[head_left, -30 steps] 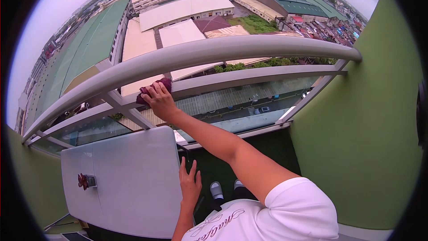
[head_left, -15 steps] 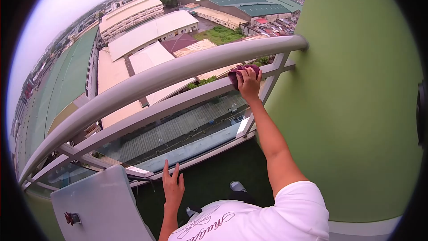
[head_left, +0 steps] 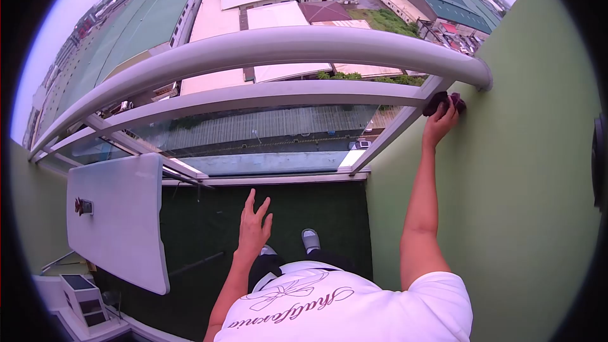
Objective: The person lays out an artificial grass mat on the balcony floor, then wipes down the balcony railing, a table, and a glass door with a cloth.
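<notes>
In my right hand (head_left: 440, 125) is a dark maroon cloth (head_left: 437, 104), bunched under closed fingers. It presses on the right end of the lower rail (head_left: 285, 93), where the rail meets the post (head_left: 396, 133) close to the green wall. Above it runs the thick rounded handrail (head_left: 304, 44). My left hand (head_left: 254, 225) hangs in the air over the dark green floor, fingers spread, holding nothing. Glass panels fill the railing below the lower rail.
A white table (head_left: 120, 215) with a small dark-red item (head_left: 83, 206) on it stands at the left. The green wall (head_left: 506, 183) rises on the right. Both my feet in grey slippers (head_left: 310, 239) are on the dark floor (head_left: 202, 234). Rooftops lie far below beyond the railing.
My right hand has slid the cloth rightward along the lower rail to its end by the wall. The view has turned and tilted down. My left hand stays raised and empty.
</notes>
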Tool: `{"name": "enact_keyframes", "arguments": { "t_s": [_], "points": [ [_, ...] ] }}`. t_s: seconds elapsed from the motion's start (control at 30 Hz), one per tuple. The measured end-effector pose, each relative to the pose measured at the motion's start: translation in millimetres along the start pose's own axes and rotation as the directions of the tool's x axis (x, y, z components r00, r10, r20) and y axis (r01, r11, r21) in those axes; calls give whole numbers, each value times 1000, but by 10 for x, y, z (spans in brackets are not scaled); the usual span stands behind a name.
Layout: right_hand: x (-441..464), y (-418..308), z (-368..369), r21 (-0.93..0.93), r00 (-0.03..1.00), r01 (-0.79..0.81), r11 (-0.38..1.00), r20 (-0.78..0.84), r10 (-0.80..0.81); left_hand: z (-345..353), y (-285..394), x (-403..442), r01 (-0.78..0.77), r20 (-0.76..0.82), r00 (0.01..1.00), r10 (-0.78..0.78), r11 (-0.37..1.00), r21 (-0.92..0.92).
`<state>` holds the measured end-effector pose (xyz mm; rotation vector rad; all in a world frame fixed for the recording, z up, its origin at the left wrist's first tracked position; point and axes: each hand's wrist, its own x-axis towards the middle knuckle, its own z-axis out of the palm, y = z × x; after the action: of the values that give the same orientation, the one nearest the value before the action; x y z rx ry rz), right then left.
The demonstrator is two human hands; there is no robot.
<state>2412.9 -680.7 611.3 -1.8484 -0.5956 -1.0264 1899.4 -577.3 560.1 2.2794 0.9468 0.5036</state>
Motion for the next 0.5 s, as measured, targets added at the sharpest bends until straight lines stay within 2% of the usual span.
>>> {"name": "enact_keyframes", "arguments": {
  "t_s": [0.03,0.07,0.17,0.2,0.23,0.27,0.3,0.33,0.37,0.4,0.43,0.5],
  "points": [
    [-178,393,250,-145,999,46,988,7,-46,11,-62,-109,43,-24,999,-43,999,10],
    [-259,298,260,-150,996,90,985,22,-88,24,-129,-194,63,-25,998,-63,998,22],
    [-475,-145,185,63,995,-95,993,38,92,50,-310,-447,162,-79,984,-160,986,30],
    [-654,-421,151,310,953,-301,902,125,276,60,-355,-541,202,-82,976,-199,979,20],
    [-888,-724,121,219,959,-257,941,177,220,67,-408,-620,237,-84,968,-236,971,8],
    [-1170,-1025,121,411,891,-406,816,377,253,91,-475,-696,254,-113,961,-252,967,4],
    [-1436,-1379,121,425,828,-442,790,532,177,99,-515,-769,279,-143,950,-277,960,-7],
    [-1754,-1591,183,395,709,-455,798,703,56,103,-549,-844,299,-163,940,-299,954,-28],
    [-2061,-1889,281,352,493,-623,699,870,1,97,-590,-924,315,-181,931,-318,948,-45],
    [-2272,-2315,341,491,482,-513,704,844,-237,89,-619,-1004,351,-196,914,-356,934,-62],
    [-2366,-2794,359,550,379,-472,689,832,-405,86,-662,-1093,365,-215,903,-372,928,-71],
    [-2487,-3694,533,783,329,-260,565,622,-711,120,-787,-1269,428,-195,878,-437,899,-90]
  ]
}}
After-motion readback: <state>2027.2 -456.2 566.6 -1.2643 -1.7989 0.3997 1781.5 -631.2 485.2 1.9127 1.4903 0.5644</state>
